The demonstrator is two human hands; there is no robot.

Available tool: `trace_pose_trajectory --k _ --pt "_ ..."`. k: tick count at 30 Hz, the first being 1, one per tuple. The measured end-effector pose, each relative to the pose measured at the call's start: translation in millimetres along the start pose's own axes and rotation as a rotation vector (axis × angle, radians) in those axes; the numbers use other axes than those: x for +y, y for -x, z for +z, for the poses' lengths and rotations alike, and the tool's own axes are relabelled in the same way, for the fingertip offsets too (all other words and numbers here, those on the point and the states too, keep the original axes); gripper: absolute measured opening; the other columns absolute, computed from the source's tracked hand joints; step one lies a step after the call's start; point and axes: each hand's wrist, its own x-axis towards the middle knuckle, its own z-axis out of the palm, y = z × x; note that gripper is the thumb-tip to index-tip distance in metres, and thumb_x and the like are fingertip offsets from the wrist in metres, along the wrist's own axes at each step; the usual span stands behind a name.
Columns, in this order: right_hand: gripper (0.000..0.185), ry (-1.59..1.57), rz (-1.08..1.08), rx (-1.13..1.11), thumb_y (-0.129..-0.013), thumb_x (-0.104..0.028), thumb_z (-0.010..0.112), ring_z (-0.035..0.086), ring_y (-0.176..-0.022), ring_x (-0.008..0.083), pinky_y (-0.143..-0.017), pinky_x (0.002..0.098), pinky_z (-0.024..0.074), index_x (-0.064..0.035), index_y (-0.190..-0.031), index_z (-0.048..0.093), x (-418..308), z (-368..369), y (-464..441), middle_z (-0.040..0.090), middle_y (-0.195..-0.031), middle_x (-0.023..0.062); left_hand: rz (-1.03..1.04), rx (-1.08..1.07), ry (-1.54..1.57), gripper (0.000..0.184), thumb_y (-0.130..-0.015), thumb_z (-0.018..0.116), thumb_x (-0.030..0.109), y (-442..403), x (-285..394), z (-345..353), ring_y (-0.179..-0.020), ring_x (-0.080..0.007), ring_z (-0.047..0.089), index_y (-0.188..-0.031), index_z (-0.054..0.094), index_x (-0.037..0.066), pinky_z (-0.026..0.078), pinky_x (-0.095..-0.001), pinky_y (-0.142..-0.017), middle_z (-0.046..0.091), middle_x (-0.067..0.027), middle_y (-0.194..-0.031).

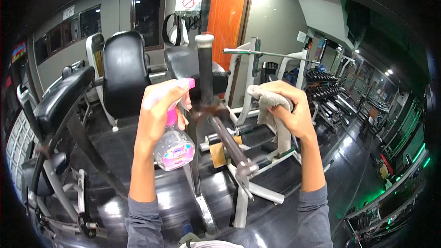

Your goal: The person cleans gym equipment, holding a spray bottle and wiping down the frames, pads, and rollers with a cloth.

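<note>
My left hand (158, 105) is wrapped round the neck of a clear spray bottle (177, 149) with a pink trigger head and a colourful label. The nozzle points right, toward a black upright handle (205, 71) with a pale end cap. In my right hand (294, 110) is a bunched grey cloth (273, 103), part of it hanging down. Between my hands stands the exercise machine; its black-gripped lower bar (229, 142) slopes down to a metal end. Neither the bottle nor the cloth visibly touches the machine.
A machine with a black padded backrest (125, 66) stands at the left, near a long black pad (64, 94). A barbell (275, 56) rests on a rack behind. Dumbbell racks (321, 87) line the right side. An orange door (225, 23) is at the back.
</note>
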Motion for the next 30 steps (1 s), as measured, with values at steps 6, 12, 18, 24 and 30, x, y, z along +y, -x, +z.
trace_pose_trajectory --k 6,12,18,24,30 --pt "0.041 0.154 -0.079 -0.035 -0.068 -0.001 0.058 0.068 -0.098 0.0232 -0.091 0.0337 0.0502 -0.0001 -0.106 0.072 -11 9 -75 0.072 -0.105 0.0139 0.032 -0.144 0.0 0.033 -0.094 0.058 0.028 -81 9 -40 -0.044 -0.0169 0.059 -0.098 0.069 -0.004 0.049 -0.0272 -0.043 0.061 -0.0081 -0.072" --pt "0.039 0.298 -0.045 -0.03 -0.066 -0.003 0.059 0.069 -0.091 0.0229 -0.087 0.0324 0.0514 -0.0009 -0.103 0.073 -9 16 -116 0.073 -0.098 0.0118 0.007 -0.318 0.041 0.035 -0.093 0.059 0.031 -138 12 -62 -0.044 -0.0189 0.059 -0.097 0.069 -0.003 0.051 -0.0293 -0.044 0.061 -0.0088 -0.073" --pt "0.037 0.293 0.058 -0.012 -0.069 -0.003 0.058 0.068 -0.087 0.0185 -0.085 0.0313 0.0515 -0.0006 -0.103 0.073 -2 14 -142 0.072 -0.097 0.0113 0.327 -0.545 -0.119 0.031 -0.097 0.054 0.022 -161 1 -69 -0.045 -0.0202 0.06 -0.109 0.066 -0.004 0.055 -0.0306 -0.047 0.06 -0.0118 -0.072" --pt "0.035 0.299 0.019 -0.074 -0.072 -0.003 0.058 0.067 -0.09 0.0234 -0.087 0.0339 0.0507 -0.0011 -0.104 0.072 8 32 -173 0.072 -0.098 0.0127 -0.059 -0.539 0.145 0.031 -0.095 0.057 0.025 -156 -2 -74 -0.044 -0.0192 0.06 -0.099 0.064 -0.005 0.056 -0.0307 -0.049 0.06 -0.0119 -0.071" --pt "0.036 0.326 -0.217 -0.218 -0.071 -0.007 0.06 0.066 -0.095 0.0263 -0.089 0.0362 0.0501 -0.0071 -0.104 0.074 19 36 -180 0.073 -0.102 0.0095 -0.144 -0.487 0.153 0.04 -0.09 0.059 0.034 -138 -7 -75 -0.043 -0.0192 0.06 -0.079 0.062 -0.004 0.054 -0.0299 -0.049 0.062 -0.0119 -0.069"
